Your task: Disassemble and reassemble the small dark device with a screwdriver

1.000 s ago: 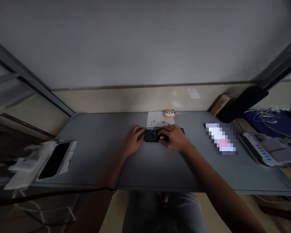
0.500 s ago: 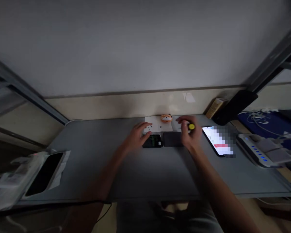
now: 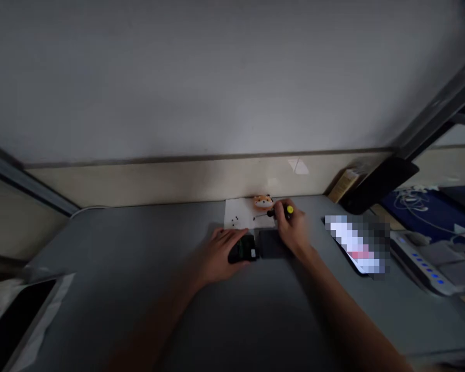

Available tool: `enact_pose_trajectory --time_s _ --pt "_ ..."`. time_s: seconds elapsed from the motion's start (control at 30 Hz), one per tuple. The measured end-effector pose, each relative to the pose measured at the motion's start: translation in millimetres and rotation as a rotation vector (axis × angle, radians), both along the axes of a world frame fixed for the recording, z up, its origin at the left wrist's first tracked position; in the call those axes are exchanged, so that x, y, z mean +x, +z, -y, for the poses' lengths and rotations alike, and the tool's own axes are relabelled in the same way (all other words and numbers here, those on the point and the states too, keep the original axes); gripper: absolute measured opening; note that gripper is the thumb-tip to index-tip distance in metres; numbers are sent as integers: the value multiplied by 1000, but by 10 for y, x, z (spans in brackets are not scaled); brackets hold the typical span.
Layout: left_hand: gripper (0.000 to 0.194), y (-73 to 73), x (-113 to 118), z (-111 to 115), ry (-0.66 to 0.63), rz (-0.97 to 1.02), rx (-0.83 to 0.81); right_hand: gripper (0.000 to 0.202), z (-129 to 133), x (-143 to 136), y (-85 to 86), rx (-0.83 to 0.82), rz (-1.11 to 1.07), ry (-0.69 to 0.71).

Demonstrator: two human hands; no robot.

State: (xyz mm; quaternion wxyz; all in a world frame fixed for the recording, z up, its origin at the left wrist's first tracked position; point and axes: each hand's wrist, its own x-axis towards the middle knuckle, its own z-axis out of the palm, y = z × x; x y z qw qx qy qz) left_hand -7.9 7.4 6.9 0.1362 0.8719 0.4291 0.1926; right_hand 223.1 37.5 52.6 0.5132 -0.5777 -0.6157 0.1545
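Note:
My left hand (image 3: pixel 219 258) grips a small black case with a green circuit board and a white label (image 3: pixel 245 250), its thumb along the near edge and fingers at the far edge. In my right hand (image 3: pixel 292 230) is a screwdriver (image 3: pixel 271 213) with a black handle and yellow end cap. Its thin shaft points left, the tip close to a small dark screw (image 3: pixel 254 218) on a white sheet of paper (image 3: pixel 243 206). Several more tiny dark screws (image 3: pixel 234 220) lie on the sheet's left part. A flat dark cover (image 3: pixel 270 245) rests beside the case, partly under my right wrist.
An orange animal-face figure (image 3: pixel 263 202) sits at the paper's back edge. Rightward are a lit phone (image 3: pixel 352 248), a power strip (image 3: pixel 424 268) with plugs, a yellowish box (image 3: pixel 343 185) and a tall black object (image 3: pixel 387 183). A dark-screened device (image 3: pixel 19 315) lies at left.
My right hand has turned the screwdriver and brought its tip down to the lone screw on the paper. My left hand has closed around the case. The view has shifted slightly.

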Motion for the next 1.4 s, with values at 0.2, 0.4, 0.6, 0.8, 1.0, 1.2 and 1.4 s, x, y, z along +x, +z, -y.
enact_pose_trajectory --time_s 0.2,0.4,0.6,0.8,1.0,1.2,1.4 --pt "69 32 -11 30 -6 -6 -6 50 -3 2 -50 -10 -13 63" --pt "68 31 -11 20 -11 20 -5 54 9 15 -77 8 -59 47" --pt "67 -2 6 8 1 40 1 55 32 -5 -46 30 -140 43" --pt "67 -26 8 6 15 41 -10 55 21 8 -53 2 -200 19" --pt "65 2 14 11 12 69 -38 56 31 -32 -42 -15 -291 13" --pt "48 79 51 23 67 106 -116 62 39 -185 -50 -227 -634 -21" --pt "42 121 79 48 130 113 -157 58 -37 -102 -34 -415 -663 -58"
